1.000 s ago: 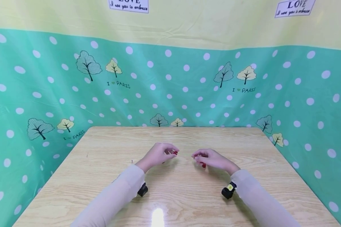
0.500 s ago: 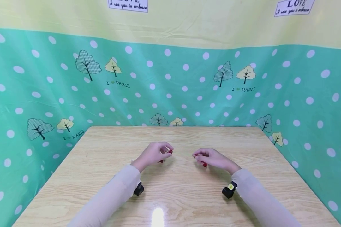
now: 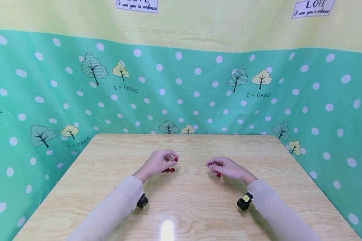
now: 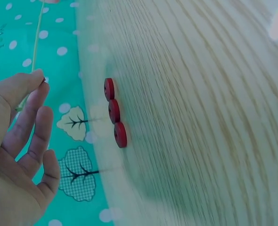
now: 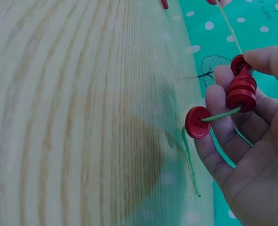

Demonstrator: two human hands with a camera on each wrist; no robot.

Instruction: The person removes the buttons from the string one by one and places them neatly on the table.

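Observation:
My left hand (image 3: 159, 162) pinches a red button (image 3: 176, 159) between thumb and index finger; in the left wrist view only a sliver of it shows. A thin light green string (image 4: 36, 42) runs from these fingertips across to the other hand. My right hand (image 5: 266, 113) holds several stacked red buttons (image 5: 241, 92) threaded on the string, the thumb pressing the top one. Below them one more red button (image 5: 197, 122) hangs apart on the string, whose loose green tail (image 5: 190, 165) dangles. Three red buttons (image 4: 114, 111) lie in a row on the table under my left hand.
A light wood-grain table (image 3: 187, 207) carries everything, with a bright reflection near its front. Green polka-dot cloth (image 3: 196, 83) with printed trees hangs behind and at both sides. A black wrist camera (image 3: 142, 201) sits under the left sleeve, another (image 3: 244, 202) under the right.
My left hand has drawn leftward, away from the right hand, with the pinched button, bringing the buttons on the table into view. The right hand has shifted only slightly right.

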